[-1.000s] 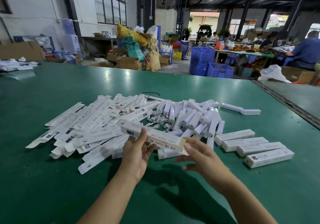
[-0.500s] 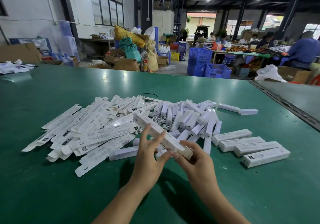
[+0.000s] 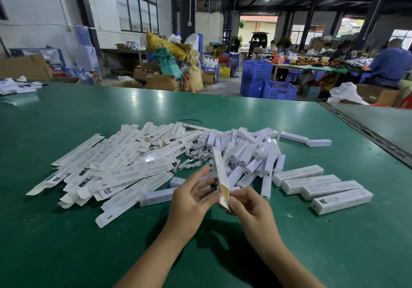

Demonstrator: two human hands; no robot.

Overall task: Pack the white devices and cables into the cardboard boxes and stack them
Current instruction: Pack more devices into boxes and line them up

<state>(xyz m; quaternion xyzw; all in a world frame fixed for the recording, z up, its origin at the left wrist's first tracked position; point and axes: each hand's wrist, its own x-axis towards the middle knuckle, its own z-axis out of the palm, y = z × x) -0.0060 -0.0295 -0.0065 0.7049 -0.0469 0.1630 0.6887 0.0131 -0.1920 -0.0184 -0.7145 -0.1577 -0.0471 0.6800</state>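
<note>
Cartons, devices and cables lie spread over the middle of the green counter [image 3: 89,243]. One long white cardboard box [image 3: 219,169] is up off the surface, held between both hands just in front of the heap. It tilts, with its far end pointing up and away and its near end open, so the tan inside shows. The left grip [image 3: 191,198] grasps the box from its left side near that open end, thumb against the card and the fingers spread loosely beyond it. The right grip [image 3: 252,212] is curled and pinches the flap at the box's lower end between thumb and fingertips.

To the left lies a broad pile of flat boxes [image 3: 116,167], unfolded, overlapping at many angles, some with printed faces up. Behind the held box is a heap of white devices [image 3: 249,151], slim bars lying across one another. Between the two piles sits a tangle of white cables [image 3: 196,154]. One more white bar [image 3: 156,197] lies on the counter just left of the left grip.

To the right, four closed boxes [image 3: 321,187] lie side by side in a row, touching or nearly so, not stacked. Two stray devices [image 3: 305,139] lie apart at the far right of the heap. A thin black wire [image 3: 190,120] lies beyond the piles.

Past the counter stand blue crates [image 3: 263,80], and seated workers [image 3: 390,65] are at another table.
</note>
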